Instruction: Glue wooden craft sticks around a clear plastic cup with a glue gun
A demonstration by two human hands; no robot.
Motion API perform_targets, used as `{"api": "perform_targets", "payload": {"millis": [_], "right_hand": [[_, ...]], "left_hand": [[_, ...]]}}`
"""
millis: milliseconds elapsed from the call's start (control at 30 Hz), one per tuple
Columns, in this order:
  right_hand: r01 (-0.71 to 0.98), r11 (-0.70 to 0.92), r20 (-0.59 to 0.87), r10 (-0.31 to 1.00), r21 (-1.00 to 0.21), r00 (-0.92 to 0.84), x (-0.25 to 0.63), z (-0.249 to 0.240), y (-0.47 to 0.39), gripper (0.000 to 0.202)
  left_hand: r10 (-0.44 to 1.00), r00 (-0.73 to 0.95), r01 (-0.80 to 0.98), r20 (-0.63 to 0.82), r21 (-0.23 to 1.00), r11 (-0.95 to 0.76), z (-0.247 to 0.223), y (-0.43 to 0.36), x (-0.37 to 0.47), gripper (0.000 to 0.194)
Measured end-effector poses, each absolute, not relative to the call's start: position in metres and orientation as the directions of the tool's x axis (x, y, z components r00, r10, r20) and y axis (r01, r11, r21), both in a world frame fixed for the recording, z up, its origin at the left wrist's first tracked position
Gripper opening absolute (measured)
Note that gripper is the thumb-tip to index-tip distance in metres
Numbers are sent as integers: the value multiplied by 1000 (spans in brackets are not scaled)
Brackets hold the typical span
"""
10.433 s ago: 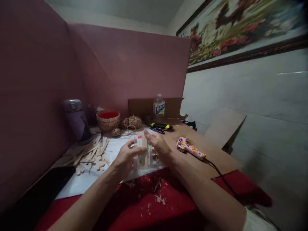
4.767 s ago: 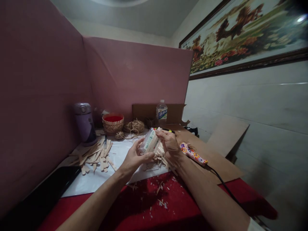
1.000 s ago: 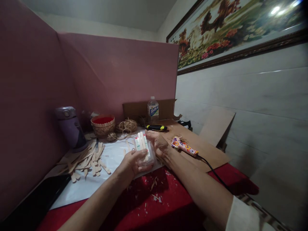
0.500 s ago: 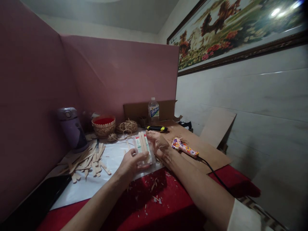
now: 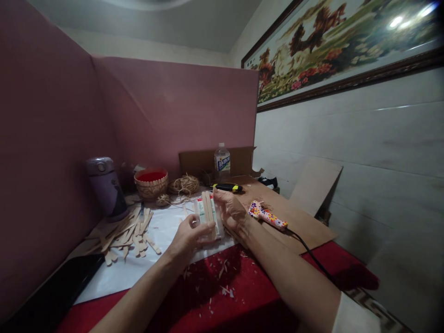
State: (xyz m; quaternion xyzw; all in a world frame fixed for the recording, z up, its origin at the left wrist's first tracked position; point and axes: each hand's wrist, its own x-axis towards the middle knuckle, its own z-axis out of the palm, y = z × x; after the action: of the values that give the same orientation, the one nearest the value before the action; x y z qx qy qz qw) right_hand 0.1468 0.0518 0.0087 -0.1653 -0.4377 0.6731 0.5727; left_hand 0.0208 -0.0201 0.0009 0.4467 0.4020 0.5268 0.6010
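- Two pale wooden sticks (image 5: 207, 208) lie side by side along the labelled clear box (image 5: 200, 207), which we hold above the white sheet (image 5: 166, 224), probably using its flat face as backing.
- Our left hand (image 5: 185, 238) comes in low, thumb across the sticks, its grip pressed on them and the box, seemingly to stop them sliding.
- Our right hand (image 5: 231, 212) bends inward at the box's upper right edge, fingertips near the stick ends; we cannot tell whether its grip pinches anything.
- Our forearms angle inward over the red cloth (image 5: 243, 296).
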Motion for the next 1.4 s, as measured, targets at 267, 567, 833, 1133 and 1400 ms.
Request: {"api": "perform_targets", "payload": {"millis": [267,567,833,1133,1400], "right_hand": [[-600,80,316,900,-796,-299,150,19,44,35],[-538,127,302,920,-833,-251,152,23,39,41],[-508,210,327,933,-835,-153,153,23,42,21],[-492,187,317,928,-850,-195,153,23,40,32],[-480,242,421,853,-843,-308,154,22,43,20]], "left_hand": [[989,148,-255,10,967,28,0,-20,19,66],[989,148,-173,5,985,21,-5,-19,18,62],[993,116,-164,-28,985,47,-5,-19,19,60],[995,96,-211,-11,977,31,1,-20,18,59],[998,51,-203,31,979,-20,1,-14,11,62]]}}
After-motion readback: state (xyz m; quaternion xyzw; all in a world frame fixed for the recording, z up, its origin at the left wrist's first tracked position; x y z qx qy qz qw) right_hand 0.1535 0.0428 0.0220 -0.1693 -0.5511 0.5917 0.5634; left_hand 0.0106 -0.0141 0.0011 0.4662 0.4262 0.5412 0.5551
